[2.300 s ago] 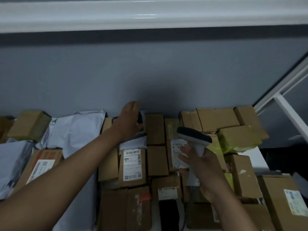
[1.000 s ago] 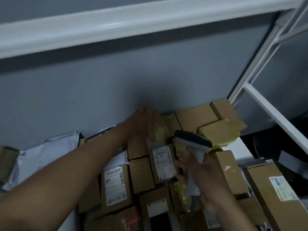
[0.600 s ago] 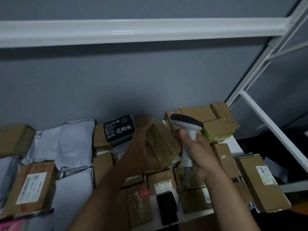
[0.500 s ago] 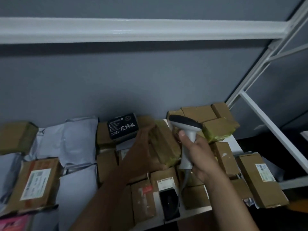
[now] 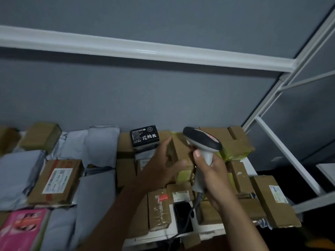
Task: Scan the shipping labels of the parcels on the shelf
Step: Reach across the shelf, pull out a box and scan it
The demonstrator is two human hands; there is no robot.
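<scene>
A parcel storeroom — white metal shelf (grey-walled) crowded with labelled parcels.

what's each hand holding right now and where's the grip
Left hand grips a cardboard parcel by its left side and lower end. Right hand grips the barcode scanner by its handle.

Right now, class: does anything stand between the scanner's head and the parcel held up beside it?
Nothing visible does. The left hand grips the parcel right beside the scanner, held in the right hand. The parcel's label is not in view.
</scene>
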